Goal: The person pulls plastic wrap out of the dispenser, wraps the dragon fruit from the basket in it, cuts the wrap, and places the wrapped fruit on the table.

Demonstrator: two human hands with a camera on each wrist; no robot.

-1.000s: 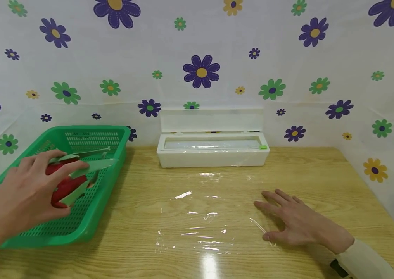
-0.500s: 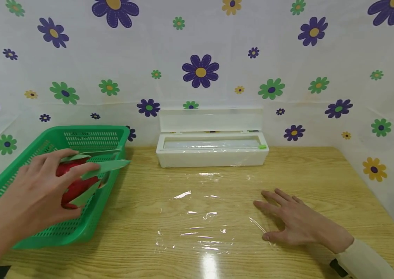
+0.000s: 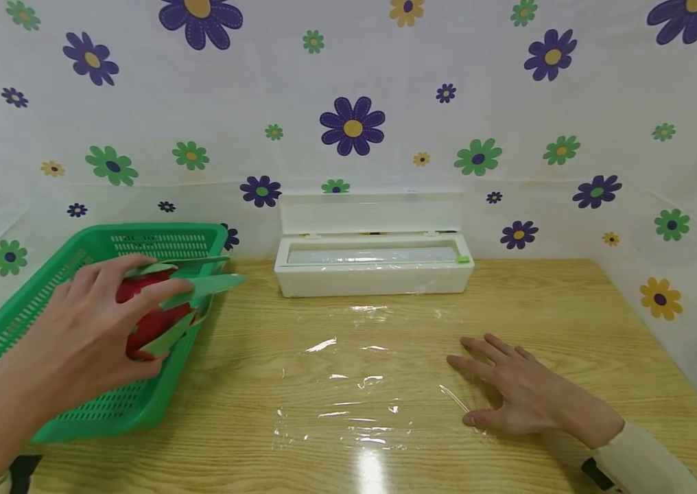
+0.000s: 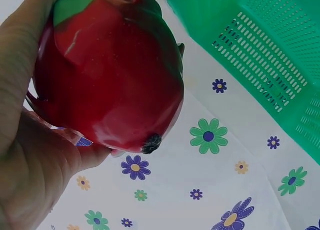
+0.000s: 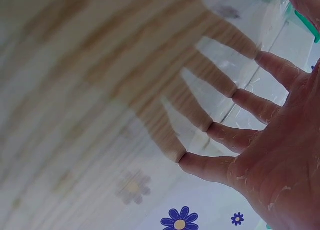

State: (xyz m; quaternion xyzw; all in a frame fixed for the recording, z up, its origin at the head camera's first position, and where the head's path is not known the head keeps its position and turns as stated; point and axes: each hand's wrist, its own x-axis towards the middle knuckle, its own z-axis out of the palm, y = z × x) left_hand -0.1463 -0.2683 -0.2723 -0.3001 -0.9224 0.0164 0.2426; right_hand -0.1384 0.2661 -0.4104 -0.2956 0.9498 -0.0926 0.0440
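Observation:
My left hand (image 3: 98, 315) grips a red dragon fruit (image 4: 117, 74) with long green scales, its fingers and thumb curled round the sides. In the head view the fruit overlaps the right side of a green basket (image 3: 157, 405). In the left wrist view its dark end points down and the basket lies off to the right. A sheet of clear plastic wrap (image 3: 355, 377) is spread over the wooden table. My right hand (image 3: 527, 391) rests at the sheet's right edge with fingers spread, fingertips down on the surface in the right wrist view.
Behind the sheet stands a white wrap dispenser box (image 3: 373, 280), lid raised, with a roll inside and a small green slider (image 3: 462, 259) at its right end. A flower-patterned sheet (image 3: 410, 158) hangs behind and along the sides of the wooden table (image 3: 558, 295).
My left hand has carried the dragon fruit to the right, from over the basket's middle to its right rim. My right hand keeps its place.

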